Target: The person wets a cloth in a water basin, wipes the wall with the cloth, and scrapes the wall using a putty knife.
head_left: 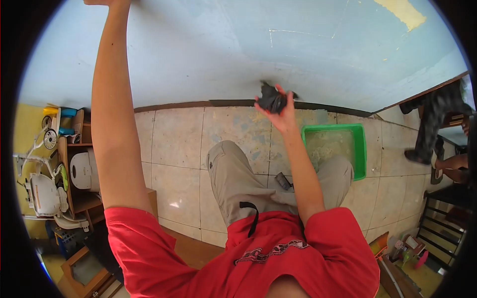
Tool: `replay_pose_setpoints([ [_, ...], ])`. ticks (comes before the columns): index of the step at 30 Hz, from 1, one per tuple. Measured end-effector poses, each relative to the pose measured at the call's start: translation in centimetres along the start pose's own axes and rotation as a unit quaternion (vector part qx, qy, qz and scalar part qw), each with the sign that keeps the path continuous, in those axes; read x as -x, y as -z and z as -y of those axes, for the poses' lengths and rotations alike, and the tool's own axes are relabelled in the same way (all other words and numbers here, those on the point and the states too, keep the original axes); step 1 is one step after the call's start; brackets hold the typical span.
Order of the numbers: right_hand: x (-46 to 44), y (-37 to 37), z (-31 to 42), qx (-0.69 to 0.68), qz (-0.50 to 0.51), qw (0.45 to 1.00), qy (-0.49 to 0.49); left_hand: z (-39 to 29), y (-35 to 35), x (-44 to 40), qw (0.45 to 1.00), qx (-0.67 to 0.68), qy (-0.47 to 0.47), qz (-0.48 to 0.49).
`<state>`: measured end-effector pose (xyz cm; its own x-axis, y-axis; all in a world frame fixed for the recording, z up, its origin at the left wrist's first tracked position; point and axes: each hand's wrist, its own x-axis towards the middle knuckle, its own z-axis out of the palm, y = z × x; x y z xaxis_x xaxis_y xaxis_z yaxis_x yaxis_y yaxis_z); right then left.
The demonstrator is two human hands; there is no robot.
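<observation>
In the head view, my right hand (282, 118) is closed around a crumpled black cloth (272, 98), held by the lower part of the pale blue wall (189, 59). I cannot tell whether the cloth touches the wall. My left arm stretches up along the left side, and only a sliver of my left hand (102, 2) shows at the top edge, near the wall; its fingers are out of sight. Right of my right forearm, a green basin (360, 154) with cloudy, sudsy water stands on the tiled floor (174, 184).
A small dark grey object (283, 181) lies on the floor between my legs. Shelves (82, 198) and a white child's tricycle (44, 193) stand at left. Another person's legs (430, 124) are at the right, above a black rack (442, 223). Paint peels (405, 12) from the upper wall.
</observation>
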<state>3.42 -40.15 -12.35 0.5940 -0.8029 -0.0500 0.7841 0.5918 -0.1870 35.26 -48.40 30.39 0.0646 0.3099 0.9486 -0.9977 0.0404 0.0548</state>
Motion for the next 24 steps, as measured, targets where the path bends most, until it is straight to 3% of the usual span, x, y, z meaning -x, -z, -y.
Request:
replay_pose_setpoints([
  [2,-4.5,0.4,-0.1,0.081,-0.076,0.994,0.013,0.0,0.0,-0.1,1.000,0.007,0.007,0.006],
  [6,-7.2,-4.1,-0.2,0.173,-0.071,0.982,-0.036,0.0,0.1,-0.2,0.998,0.013,0.056,0.030],
  [7,-7.7,-5.7,-1.1,0.461,-0.030,0.875,0.144,0.1,0.1,0.0,0.999,0.005,0.039,0.017],
  [8,-8.3,-8.3,-2.0,0.685,0.016,0.656,0.315,0.5,-0.2,-0.1,1.000,-0.001,0.020,0.002],
  [9,-7.7,-13.1,-2.5,0.754,0.016,0.478,0.450,0.6,0.0,-0.3,1.000,0.000,0.014,-0.004],
  [10,-8.3,-17.4,-2.3,0.770,0.047,0.387,0.505,0.5,0.1,-0.2,1.000,0.005,0.024,0.005],
  [11,-8.8,-20.9,-1.6,0.811,0.068,0.236,0.531,0.2,0.1,-0.4,0.999,0.011,0.035,0.012],
  [12,-10.2,-25.0,-0.8,0.757,0.096,0.179,0.621,-0.2,0.3,-0.6,0.999,0.018,0.034,0.009],
  [14,-12.8,-32.2,0.9,0.696,0.124,0.108,0.699,-0.2,0.4,-0.5,0.998,0.005,0.053,0.020],
  [16,-15.7,-34.6,1.5,0.677,0.154,-0.016,0.720,3.0,-0.9,-0.5,0.994,-0.098,0.031,0.039],
  [17,-15.5,-34.0,1.7,0.681,0.144,-0.026,0.718,3.1,-0.9,-0.4,0.997,-0.071,0.017,0.040],
  [20,-13.3,-27.9,1.2,0.747,0.217,-0.105,0.619,2.2,-0.1,-0.3,0.998,-0.035,0.014,0.043],
  [24,-11.1,-10.1,1.6,0.831,0.280,-0.173,0.449,2.1,-0.2,-0.4,0.999,-0.025,0.016,0.044],
])
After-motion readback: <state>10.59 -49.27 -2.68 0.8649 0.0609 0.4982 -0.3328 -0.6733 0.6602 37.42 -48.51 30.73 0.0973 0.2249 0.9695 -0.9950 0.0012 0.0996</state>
